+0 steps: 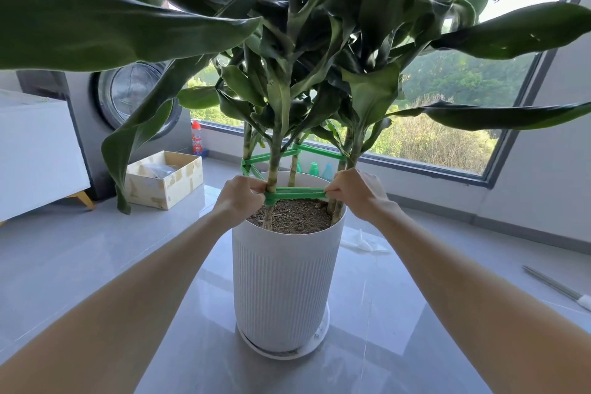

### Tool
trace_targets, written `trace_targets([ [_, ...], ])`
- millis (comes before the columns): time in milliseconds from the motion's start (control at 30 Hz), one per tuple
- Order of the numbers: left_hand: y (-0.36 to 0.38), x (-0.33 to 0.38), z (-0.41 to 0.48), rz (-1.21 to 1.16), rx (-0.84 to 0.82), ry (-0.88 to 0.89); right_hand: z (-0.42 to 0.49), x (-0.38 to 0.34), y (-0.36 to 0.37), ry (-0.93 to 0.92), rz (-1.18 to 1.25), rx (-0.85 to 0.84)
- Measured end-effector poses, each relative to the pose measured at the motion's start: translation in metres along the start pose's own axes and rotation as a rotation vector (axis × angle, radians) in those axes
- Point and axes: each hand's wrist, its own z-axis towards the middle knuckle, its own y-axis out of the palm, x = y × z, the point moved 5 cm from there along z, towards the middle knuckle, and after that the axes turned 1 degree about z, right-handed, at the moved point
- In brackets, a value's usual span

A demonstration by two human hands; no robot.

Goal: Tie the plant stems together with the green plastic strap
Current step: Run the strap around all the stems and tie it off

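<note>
A tall leafy plant grows from a white ribbed pot (281, 281) on the floor. Several thin stems (274, 166) rise from the soil. A green plastic strap (299, 192) loops around them; a higher run crosses behind the stems, and a lower run stretches between my hands just above the soil. My left hand (241, 198) pinches the strap where it wraps the front left stem. My right hand (353, 190) pinches the strap's other end beside the right stems (343, 166). Both hands hold the strap taut.
An open cardboard box (166, 179) sits on the floor at left, beside a washing machine (134, 96) and a white cabinet (35, 153). A spray bottle (196, 139) and small bottles stand by the window. A metal rod (556, 286) lies at right. Big leaves overhang.
</note>
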Motion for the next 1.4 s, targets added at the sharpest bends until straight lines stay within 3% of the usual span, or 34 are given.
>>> trace_targets([
  [200, 0.007, 0.002, -0.003, 0.132, 0.085, -0.026, -0.014, 0.007, 0.001, -0.028, 0.175, 0.069],
  [300, 0.013, -0.001, -0.010, 0.159, 0.068, -0.243, -0.025, 0.021, 0.001, -0.010, 0.215, 0.172],
  [400, 0.035, -0.013, -0.025, -0.184, -0.045, -0.649, -0.034, 0.039, 0.003, 0.110, 0.223, 0.222],
  [467, 0.057, -0.012, -0.034, -0.482, -0.139, -0.775, -0.038, 0.047, 0.014, 0.172, 0.204, 0.073],
  [533, 0.070, -0.012, -0.042, -0.552, -0.136, -0.831, -0.041, 0.048, 0.026, 0.138, 0.135, -0.070],
  [800, 0.091, -0.006, -0.049, -0.248, -0.052, -0.744, -0.036, 0.047, 0.036, -0.073, -0.144, -0.168],
  [933, 0.099, -0.006, -0.057, -0.244, 0.014, -0.817, -0.034, 0.053, 0.055, -0.113, -0.228, -0.297],
  [1067, 0.104, -0.005, -0.056, -0.167, 0.099, -0.750, -0.021, 0.048, 0.052, -0.162, -0.293, -0.268],
  [1300, 0.108, -0.011, -0.049, -0.014, 0.123, -0.649, -0.012, 0.042, 0.044, -0.051, -0.138, -0.335],
  [1400, 0.102, -0.008, -0.047, -0.068, 0.159, -0.594, -0.013, 0.035, 0.036, -0.076, -0.169, -0.323],
])
